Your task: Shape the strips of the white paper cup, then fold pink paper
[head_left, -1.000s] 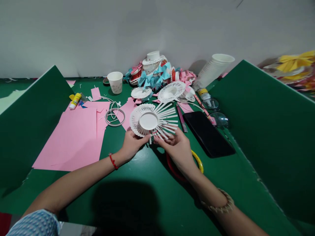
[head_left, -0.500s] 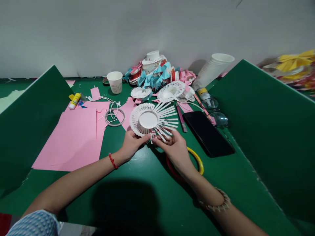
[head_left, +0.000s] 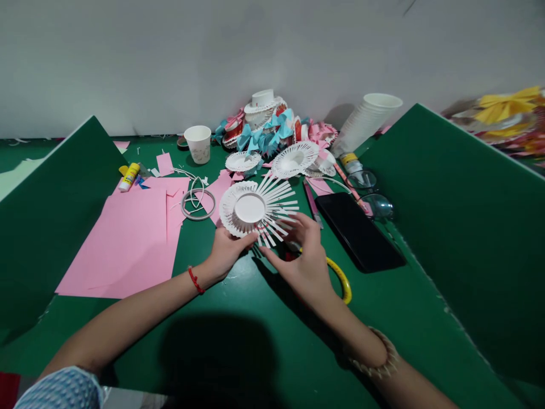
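A white paper cup cut into strips [head_left: 250, 208] is spread out flat like a flower, its round base in the middle. The strips on its left side are folded over into a scalloped edge; those on the right stick out straight. My left hand [head_left: 227, 250] pinches its lower left edge between thumb and fingers. Close against the lower right strips is my right hand [head_left: 304, 255], its thumb and fingers apart around the strip ends. Under my right wrist lies a pair of scissors with yellow and red handles [head_left: 343, 281], partly hidden.
Pink paper sheets [head_left: 123, 238] and a glue stick [head_left: 129, 176] lie at left. A phone [head_left: 360, 230], eyeglasses [head_left: 377, 205] and stacked cups [head_left: 368, 125] stand or lie right. Finished paper-cup hats [head_left: 268, 125] are heaped behind. Green panels [head_left: 477, 227] flank the table.
The cut cup has shifted slightly left and turned a little. My right hand's fingers have opened away from the strips that they pinched before.
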